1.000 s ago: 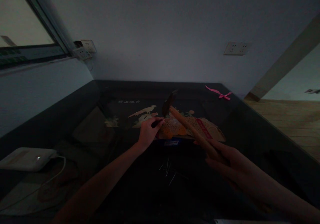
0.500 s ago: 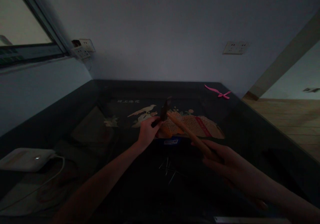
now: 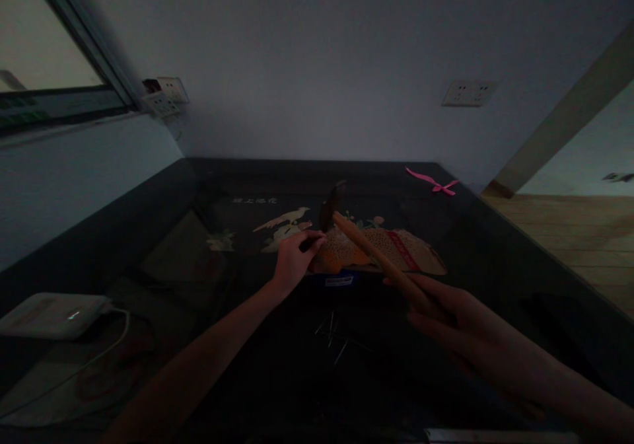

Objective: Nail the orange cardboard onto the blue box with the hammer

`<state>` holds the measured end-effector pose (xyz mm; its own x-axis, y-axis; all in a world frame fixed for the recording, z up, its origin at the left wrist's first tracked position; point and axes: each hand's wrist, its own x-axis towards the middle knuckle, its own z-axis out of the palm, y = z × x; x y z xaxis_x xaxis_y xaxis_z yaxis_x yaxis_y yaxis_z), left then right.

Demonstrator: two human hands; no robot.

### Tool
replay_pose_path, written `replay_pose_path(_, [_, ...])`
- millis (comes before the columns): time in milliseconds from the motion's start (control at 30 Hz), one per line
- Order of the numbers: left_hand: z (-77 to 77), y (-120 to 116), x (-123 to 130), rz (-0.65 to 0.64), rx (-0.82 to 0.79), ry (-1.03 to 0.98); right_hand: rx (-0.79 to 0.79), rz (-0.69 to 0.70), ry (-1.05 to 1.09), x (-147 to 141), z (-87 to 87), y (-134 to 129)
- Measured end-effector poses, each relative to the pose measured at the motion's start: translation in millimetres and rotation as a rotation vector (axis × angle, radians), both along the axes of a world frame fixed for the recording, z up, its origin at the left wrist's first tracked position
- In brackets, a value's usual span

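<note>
My right hand (image 3: 456,325) is wrapped round the wooden handle of a hammer (image 3: 384,262). The hammer's dark head rises just beyond the fingertips of my left hand (image 3: 296,257). My left thumb and forefinger are pinched together over a dotted tan and orange piece with a red band (image 3: 384,246); what they hold, if anything, is too small and dark to make out. Below this piece a blue label (image 3: 339,281) shows. Nearer to me, several thin metal nails or pins (image 3: 333,333) lie loose on the dark table.
A white power bank (image 3: 57,315) with a cable lies at the left. On the table's far right is a pink ribbon (image 3: 436,185). A metal strip (image 3: 495,436) lies along the near edge. Wall sockets (image 3: 468,93) are above the table, whose top (image 3: 297,170) meets the wall.
The hammer head has lifted a little up and away from my left fingertips. My right hand has shifted slightly right with the handle; my left hand stays nearly in place.
</note>
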<state>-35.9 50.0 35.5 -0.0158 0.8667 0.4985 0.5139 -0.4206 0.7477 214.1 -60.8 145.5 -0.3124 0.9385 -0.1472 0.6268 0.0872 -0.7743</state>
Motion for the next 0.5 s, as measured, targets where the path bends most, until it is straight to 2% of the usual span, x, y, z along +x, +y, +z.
replay_pose_path(167, [-1.1,0.9,-0.8,0.019,-0.011,0.022,0.051,0.03,-0.039,0.7,-1.8,1.0])
replay_pose_path(333, [2.7,-0.6,0.5,0.005,-0.01,0.006,0.017,-0.016,-0.043,0.3,1.3,-0.6])
replay_pose_path(500, [5.4,-2.0,1.8,0.017,-0.052,0.006,0.072,-0.031,-0.059,0.8,-0.7,-1.9])
